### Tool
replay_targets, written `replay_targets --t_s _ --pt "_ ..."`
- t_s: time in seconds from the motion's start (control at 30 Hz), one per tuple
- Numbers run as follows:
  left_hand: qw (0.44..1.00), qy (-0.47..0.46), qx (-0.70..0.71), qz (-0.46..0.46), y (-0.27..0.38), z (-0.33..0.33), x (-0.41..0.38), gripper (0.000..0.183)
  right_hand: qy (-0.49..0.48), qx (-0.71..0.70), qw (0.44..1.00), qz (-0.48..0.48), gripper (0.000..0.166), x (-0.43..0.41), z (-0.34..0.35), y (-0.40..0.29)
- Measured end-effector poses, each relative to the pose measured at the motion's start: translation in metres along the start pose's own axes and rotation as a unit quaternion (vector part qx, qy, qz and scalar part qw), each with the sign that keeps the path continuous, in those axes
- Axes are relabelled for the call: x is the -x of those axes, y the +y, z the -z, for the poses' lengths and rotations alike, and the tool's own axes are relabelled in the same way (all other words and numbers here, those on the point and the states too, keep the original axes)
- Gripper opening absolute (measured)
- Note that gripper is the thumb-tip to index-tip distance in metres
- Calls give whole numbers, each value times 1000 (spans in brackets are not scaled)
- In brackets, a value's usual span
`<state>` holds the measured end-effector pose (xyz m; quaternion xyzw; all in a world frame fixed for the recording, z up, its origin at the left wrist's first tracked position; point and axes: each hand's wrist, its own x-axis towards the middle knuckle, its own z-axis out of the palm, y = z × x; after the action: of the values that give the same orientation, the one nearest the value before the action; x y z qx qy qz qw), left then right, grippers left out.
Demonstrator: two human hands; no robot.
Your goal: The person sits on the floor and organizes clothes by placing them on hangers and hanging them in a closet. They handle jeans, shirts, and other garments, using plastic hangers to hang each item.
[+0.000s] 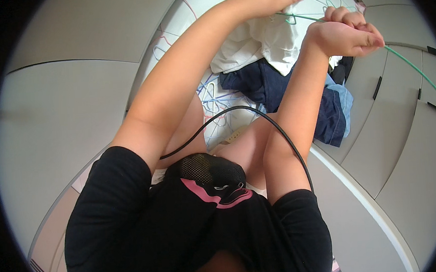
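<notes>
My right hand (345, 33) is closed around a green coated wire (414, 64), which looks like part of a clothes hanger. One stretch runs from the fist towards the right rim, another leftward to just below my left hand (259, 1). The top edge of the view cuts off my left fingers, and whether they grip anything is hidden; the thumb points right. Below and between my hands lies a white garment (250, 42), with a green hanger hook (292, 20) near its upper part. Dark navy garments (263, 83) are heaped below it, partly behind my right forearm.
Several blue and pink wire hangers (216, 99) lie tangled on the white surface between my legs. A light-blue garment (344, 103) lies at the pile's right. A black cable (238, 107) arches across my lap. Grey cabinet doors (389, 86) flank me.
</notes>
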<state>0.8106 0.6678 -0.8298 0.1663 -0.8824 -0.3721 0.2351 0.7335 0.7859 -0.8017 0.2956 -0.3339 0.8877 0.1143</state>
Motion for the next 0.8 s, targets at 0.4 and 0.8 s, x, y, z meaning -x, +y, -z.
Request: replay_targets --t_s 0.4,0.8 --pt "933 242 253 86 -2 -5 -20 36 -248 193 886 -342 81 52 33 57" --pt "805 119 577 70 27 1 -19 28 -191 254 913 -256 37 73 23 83"
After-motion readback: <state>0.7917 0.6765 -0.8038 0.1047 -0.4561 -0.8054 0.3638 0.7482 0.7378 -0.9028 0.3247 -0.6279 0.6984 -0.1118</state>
